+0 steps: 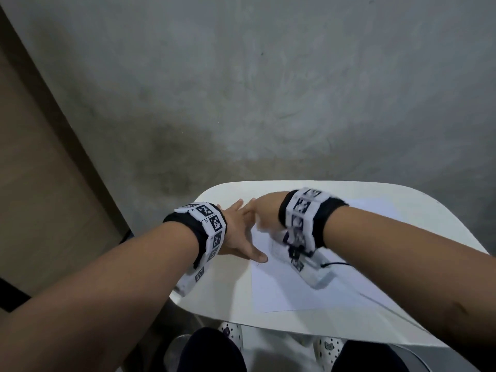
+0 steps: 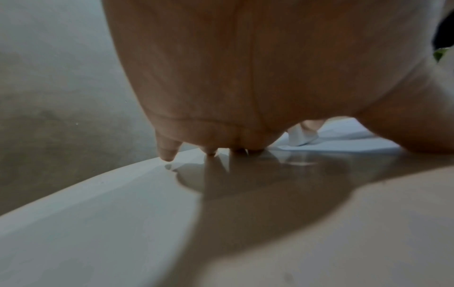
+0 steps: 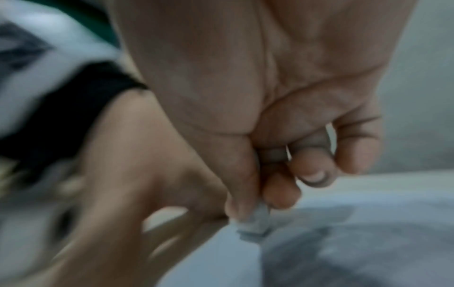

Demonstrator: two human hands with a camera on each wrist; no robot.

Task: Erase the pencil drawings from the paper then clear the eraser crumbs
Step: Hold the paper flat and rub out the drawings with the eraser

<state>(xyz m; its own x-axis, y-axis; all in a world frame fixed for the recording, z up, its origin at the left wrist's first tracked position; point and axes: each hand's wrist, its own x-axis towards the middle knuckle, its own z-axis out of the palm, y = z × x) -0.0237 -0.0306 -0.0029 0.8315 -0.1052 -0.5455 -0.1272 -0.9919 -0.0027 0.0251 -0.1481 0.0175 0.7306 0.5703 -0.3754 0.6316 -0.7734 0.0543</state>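
A white sheet of paper (image 1: 295, 288) lies on a small white table (image 1: 402, 200). My left hand (image 1: 247, 232) lies flat with its fingers (image 2: 169, 147) spread. The thumb rests on the sheet's left edge and the other fingers on the tabletop. My right hand (image 1: 261, 218) is just right of it, blurred, over the paper's far left part. It pinches a small white eraser (image 3: 253, 223) between thumb and fingers, with the eraser's tip on the paper (image 3: 368, 223). The eraser (image 2: 301, 136) also shows past my left palm. Any pencil marks under the hands are hidden.
The table is small, with rounded corners; its left edge is close to my left wrist. A black cable (image 1: 335, 263) trails over the paper from my right wrist. Grey concrete floor (image 1: 268, 89) surrounds the table, a brown panel (image 1: 32, 170) stands at the left, and my knees (image 1: 214, 353) sit below the near edge.
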